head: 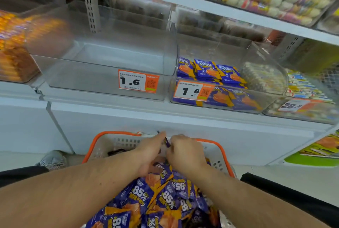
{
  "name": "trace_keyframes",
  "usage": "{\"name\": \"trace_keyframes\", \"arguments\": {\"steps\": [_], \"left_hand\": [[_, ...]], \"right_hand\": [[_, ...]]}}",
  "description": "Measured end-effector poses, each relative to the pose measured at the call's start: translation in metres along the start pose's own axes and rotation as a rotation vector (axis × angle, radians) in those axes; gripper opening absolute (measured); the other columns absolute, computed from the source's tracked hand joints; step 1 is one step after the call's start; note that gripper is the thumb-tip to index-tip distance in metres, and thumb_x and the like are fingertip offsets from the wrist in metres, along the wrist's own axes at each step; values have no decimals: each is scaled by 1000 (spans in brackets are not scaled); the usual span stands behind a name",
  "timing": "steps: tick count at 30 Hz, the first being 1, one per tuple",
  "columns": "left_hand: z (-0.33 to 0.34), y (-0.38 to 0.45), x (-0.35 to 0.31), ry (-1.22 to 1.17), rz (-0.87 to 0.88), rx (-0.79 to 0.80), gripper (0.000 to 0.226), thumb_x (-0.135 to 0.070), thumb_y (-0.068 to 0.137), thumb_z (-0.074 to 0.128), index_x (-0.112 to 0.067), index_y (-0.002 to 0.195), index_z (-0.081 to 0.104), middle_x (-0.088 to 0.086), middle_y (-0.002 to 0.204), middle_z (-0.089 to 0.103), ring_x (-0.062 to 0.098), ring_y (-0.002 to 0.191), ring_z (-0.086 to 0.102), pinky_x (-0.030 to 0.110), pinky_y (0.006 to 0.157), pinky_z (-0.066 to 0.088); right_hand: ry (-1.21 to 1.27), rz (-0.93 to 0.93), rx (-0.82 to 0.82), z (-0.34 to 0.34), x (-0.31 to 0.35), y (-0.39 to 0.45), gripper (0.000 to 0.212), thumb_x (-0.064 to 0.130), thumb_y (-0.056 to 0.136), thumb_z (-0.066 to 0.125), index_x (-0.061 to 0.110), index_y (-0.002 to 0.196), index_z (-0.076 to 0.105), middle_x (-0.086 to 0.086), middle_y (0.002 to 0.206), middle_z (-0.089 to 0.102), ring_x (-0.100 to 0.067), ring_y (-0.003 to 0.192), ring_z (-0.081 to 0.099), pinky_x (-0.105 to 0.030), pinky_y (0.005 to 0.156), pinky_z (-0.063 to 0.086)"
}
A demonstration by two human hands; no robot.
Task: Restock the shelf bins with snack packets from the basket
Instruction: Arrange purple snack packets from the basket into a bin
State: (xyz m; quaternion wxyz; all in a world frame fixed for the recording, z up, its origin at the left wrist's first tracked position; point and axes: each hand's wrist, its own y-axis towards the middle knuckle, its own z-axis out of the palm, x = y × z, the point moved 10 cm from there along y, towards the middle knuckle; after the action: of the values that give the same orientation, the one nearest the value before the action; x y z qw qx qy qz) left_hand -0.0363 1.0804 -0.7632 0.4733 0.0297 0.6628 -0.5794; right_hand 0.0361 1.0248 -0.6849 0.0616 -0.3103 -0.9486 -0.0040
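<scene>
A white basket with an orange rim [117, 133] stands below the shelf, heaped with purple and orange snack packets [157, 196] marked 85%. Both my hands reach into its far end. My left hand [151, 152] lies over the pile with its fingers stretched forward. My right hand [185, 151] has curled fingers and pinches a purple packet [167, 142] between the two hands. On the shelf above, a clear bin [102, 81] priced 1.6 holds nothing. The clear bin to its right [264, 107] is partly filled with the same purple packets [211, 72].
An orange-packet bin [14, 51] sits at the far left and a bin of white-wrapped snacks [302, 88] at the right. An upper shelf [201, 1] overhangs the bins. A white base panel [165, 116] stands behind the basket. A grey shoe [53, 160] rests on the floor.
</scene>
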Motion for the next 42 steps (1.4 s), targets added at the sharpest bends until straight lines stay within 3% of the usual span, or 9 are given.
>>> {"name": "trace_keyframes", "arguments": {"steps": [4,10,13,19,23,28,32,34,42], "left_hand": [[-8,-11,-23,-114,149,-134,12,-6,92,56,-1,99,65,18,84,70,27,63,66,34,52,57],[-18,-36,-65,78,528,-240,22,0,79,55,-15,85,70,7,77,74,28,74,72,49,66,60],[-1,-64,-93,153,740,-189,28,3,88,54,-21,96,66,-3,84,74,12,75,70,38,69,58],[18,-102,-154,256,1137,-89,28,-10,95,53,-35,107,60,-15,98,70,6,90,65,29,82,51],[19,-137,-185,730,1568,-475,52,-28,85,47,-23,136,40,2,130,59,18,120,48,40,101,36],[12,-90,-190,1230,1287,-702,88,-21,74,69,-23,152,28,10,157,30,35,147,20,61,113,7],[11,-75,-184,1330,1254,-795,104,-19,54,80,-21,149,35,15,151,38,37,145,20,49,114,-10],[11,-74,-184,1302,1266,-822,106,-21,50,80,-21,147,38,15,149,41,37,144,21,49,114,-8],[13,-73,-184,1351,1278,-832,104,-22,49,78,-20,145,39,15,145,43,38,142,23,52,114,-4]], "right_hand": [[-56,-255,-199,-37,29,-11,12,27,73,63,15,73,65,-3,75,64,-28,70,62,-34,65,48],[334,38,-399,-81,-15,-24,28,46,68,68,24,77,57,-1,124,54,-20,119,48,-35,95,40],[564,200,-393,-95,-43,-21,31,31,74,78,26,84,50,7,103,51,-3,87,53,-28,80,45],[1227,368,-371,-115,-55,-15,34,0,92,60,29,85,45,-11,62,52,-22,43,49,-30,44,47],[1273,382,-678,-185,-97,10,34,-6,92,48,27,89,42,-10,63,47,-17,36,41,-24,41,42],[1191,574,-538,-195,-137,80,24,-1,94,48,18,110,49,-15,81,55,-24,53,54,-29,50,54],[540,489,-323,-181,-119,124,26,24,102,48,9,117,64,-5,111,65,-22,106,62,-21,78,45],[255,443,-188,-167,-105,140,28,14,102,44,8,121,64,-5,116,63,-23,116,58,-23,83,45],[205,415,108,-130,-88,149,11,20,86,61,13,79,56,-5,80,60,-17,74,57,-30,63,44]]}}
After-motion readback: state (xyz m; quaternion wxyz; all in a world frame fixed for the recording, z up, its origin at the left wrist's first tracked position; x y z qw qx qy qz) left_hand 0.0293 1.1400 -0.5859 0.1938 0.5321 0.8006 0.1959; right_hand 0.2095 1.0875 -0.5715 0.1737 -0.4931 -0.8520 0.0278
